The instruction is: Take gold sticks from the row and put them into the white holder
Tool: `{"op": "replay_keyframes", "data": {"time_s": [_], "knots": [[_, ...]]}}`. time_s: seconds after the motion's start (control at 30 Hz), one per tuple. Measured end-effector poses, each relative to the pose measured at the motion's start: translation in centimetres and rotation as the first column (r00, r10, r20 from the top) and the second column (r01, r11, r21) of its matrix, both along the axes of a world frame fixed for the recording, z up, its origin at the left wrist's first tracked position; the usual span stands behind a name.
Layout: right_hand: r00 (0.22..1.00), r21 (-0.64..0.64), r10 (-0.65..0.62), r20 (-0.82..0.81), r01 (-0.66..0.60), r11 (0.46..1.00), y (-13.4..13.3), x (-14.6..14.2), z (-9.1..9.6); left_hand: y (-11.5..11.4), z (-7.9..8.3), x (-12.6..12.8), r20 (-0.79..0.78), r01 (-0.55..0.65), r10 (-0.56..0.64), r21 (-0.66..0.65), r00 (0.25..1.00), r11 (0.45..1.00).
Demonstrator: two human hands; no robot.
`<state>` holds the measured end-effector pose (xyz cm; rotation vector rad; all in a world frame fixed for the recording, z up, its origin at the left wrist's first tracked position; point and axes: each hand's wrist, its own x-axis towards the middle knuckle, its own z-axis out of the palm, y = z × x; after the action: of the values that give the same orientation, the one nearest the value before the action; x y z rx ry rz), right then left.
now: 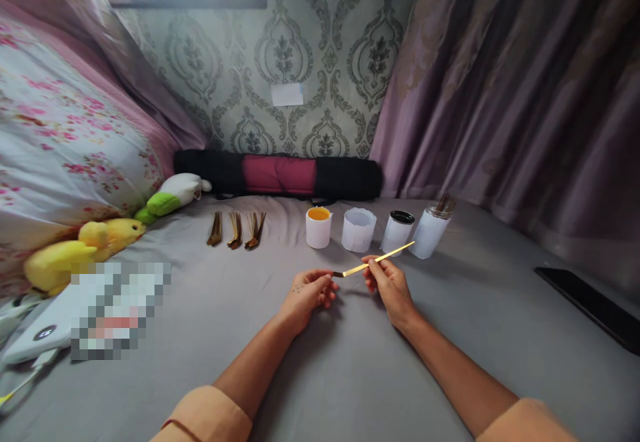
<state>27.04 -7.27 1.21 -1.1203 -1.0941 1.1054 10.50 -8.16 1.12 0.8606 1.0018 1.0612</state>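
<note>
Between my hands is a slim gold-coloured utensil [356, 269], spoon-like, with a long thin handle and a darker bent end; its exact kind is unclear. My left hand [311, 293] pinches the bent end with thumb and forefinger. My right hand [390, 287] is closed around the middle of the handle, whose tip points up and right. Behind them stand a white cup with an orange inside [319, 230], a wider white paper-wrapped cup [359, 232], a wrapped can with a dark inside [398, 234], and a tall wrapped jar [429, 234] with brown sticks.
Three bundles of similar gold pieces, a left one [215, 230], middle one [235, 231] and right one [255, 231], lie on the grey sheet [225, 335]. A black-and-maroon roll [279, 174] borders the wall. Plush toys [107, 237] and a white device [47, 329] sit left; a black phone [590, 305] lies right.
</note>
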Motion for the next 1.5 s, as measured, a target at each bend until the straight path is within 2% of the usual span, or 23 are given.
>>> {"op": "replay_keyframes", "data": {"time_s": [0.63, 1.17, 1.5], "knots": [[0.997, 0.014, 0.019, 0.08, -0.02, 1.0, -0.1, 0.15, -0.41, -0.51, 0.3, 0.27, 0.115, 0.121, -0.115, -0.049, 0.987, 0.991], [0.997, -0.032, 0.039, 0.072, -0.037, 0.999, -0.48, 0.03, 0.01, -0.62, 0.21, 0.46, 0.079, 0.147, -0.141, -0.076, 0.987, 0.986], [0.996, -0.039, 0.047, 0.077, -0.044, 0.998, -0.43, 0.2, -0.44, -0.74, 0.11, 0.58, 0.038, 0.13, -0.127, -0.068, 0.991, 0.989]]}}
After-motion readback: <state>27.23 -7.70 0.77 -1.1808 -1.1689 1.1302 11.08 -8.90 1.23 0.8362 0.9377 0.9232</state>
